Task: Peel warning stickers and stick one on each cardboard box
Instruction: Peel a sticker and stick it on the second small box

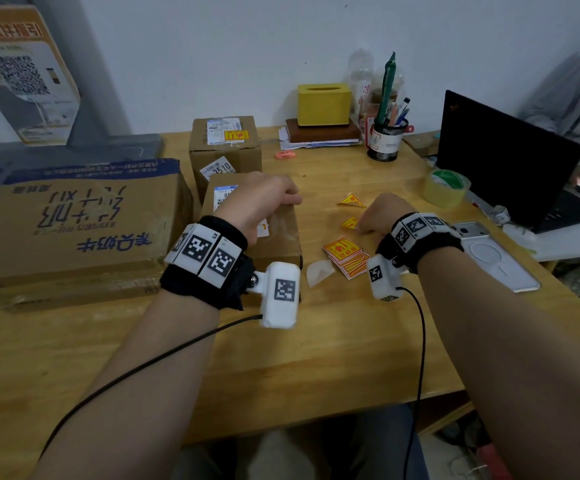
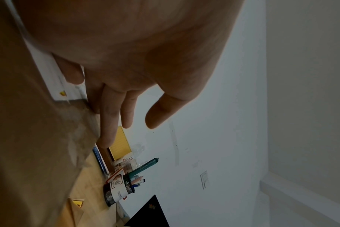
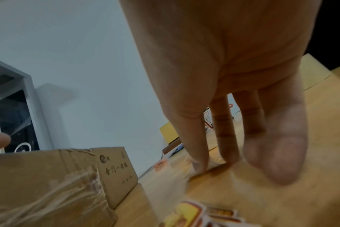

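Roughly one of three done: rear small box (image 1: 225, 140), behind middle box (image 1: 274, 233), wears a yellow warning sticker (image 1: 236, 135); big milk carton (image 1: 77, 223), left of it, bare.

Left hand (image 1: 259, 206) flat atop middle box, fingers relaxed, gripping nothing; right hand (image 1: 380, 213) fingertips down on desk (image 1: 316, 341) just right of it, at a loose sticker (image 1: 350, 223) w/ sticker stack (image 1: 345, 257) nearby, grasp unclear.

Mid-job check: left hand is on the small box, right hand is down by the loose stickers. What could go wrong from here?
1. The right hand has its fingers down on a curled yellow sticker on the wooden table; it may stick to the wood or fold onto itself.
2. The large flat cardboard box shows no warning sticker, so it could get skipped.
3. The left hand only rests on the small cardboard box, which may slide under pressing.
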